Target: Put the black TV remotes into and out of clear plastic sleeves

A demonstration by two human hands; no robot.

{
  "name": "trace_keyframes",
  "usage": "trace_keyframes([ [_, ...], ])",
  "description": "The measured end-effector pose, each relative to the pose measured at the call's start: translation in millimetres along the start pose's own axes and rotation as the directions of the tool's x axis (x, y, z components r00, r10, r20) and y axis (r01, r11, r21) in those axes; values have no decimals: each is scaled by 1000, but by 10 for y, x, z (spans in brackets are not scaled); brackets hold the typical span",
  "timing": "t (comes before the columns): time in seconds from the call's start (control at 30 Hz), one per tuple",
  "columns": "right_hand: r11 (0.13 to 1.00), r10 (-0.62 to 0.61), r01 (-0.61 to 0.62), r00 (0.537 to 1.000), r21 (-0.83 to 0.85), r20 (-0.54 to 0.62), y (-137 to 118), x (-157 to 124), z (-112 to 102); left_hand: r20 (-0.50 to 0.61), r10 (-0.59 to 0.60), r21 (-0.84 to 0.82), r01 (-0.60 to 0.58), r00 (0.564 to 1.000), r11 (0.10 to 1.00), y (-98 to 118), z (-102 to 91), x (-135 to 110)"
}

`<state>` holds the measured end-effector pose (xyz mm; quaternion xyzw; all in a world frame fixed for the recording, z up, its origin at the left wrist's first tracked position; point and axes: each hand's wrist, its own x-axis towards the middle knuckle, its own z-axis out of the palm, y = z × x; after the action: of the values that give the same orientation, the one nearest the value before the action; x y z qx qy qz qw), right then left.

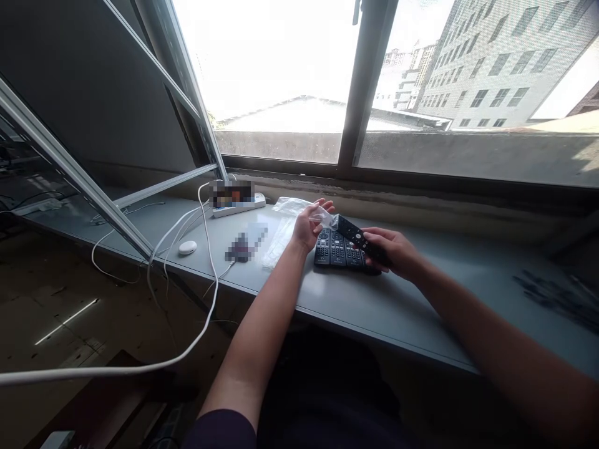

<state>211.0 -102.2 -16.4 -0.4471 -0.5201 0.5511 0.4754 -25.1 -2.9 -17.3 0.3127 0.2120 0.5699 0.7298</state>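
In my right hand (390, 249) is a black remote control (358, 237), tilted with its far end up and to the left. That end sits at the mouth of a clear plastic bag (324, 216). My left hand (310, 226) is closed on the bag, its fingers partly spread behind the film. Beneath the held remote, several black remotes (331, 249) lie side by side on the grey table (337, 293). A stack of clear plastic bags (281, 240) lies to the left of my left hand, partly hidden by it.
A white power strip (238, 204) stands near the window, with white cables (213, 249) looping off the table's front edge. A small round white object (188, 247) and a blurred device (238, 248) lie on the left. Dark items (556, 296) lie at far right. Metal frame bars (79, 168) slant at left.
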Motion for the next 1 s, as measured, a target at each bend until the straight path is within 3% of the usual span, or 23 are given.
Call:
trace_keyframes([
  [0.13, 1000, 16, -16, 1000, 0, -5, -33, -16, 21, 23, -13, 23, 12, 1000, 1000, -9, 17, -5],
  [0.57, 996, 76, -71, 993, -49, 90, 34, -5, -47, -47, -14, 1, 14, 999, 1000, -8, 49, -15],
  [0.8, 999, 30, -30, 1000, -15, 8, -20, -10, 14, 9, 6, 24, -6, 1000, 1000, -4, 14, -2],
  [1.0, 999, -48, 49, 998, 21, -47, -51, -10, 5, -5, 11, 33, -11, 1000, 999, 0, 14, -17],
])
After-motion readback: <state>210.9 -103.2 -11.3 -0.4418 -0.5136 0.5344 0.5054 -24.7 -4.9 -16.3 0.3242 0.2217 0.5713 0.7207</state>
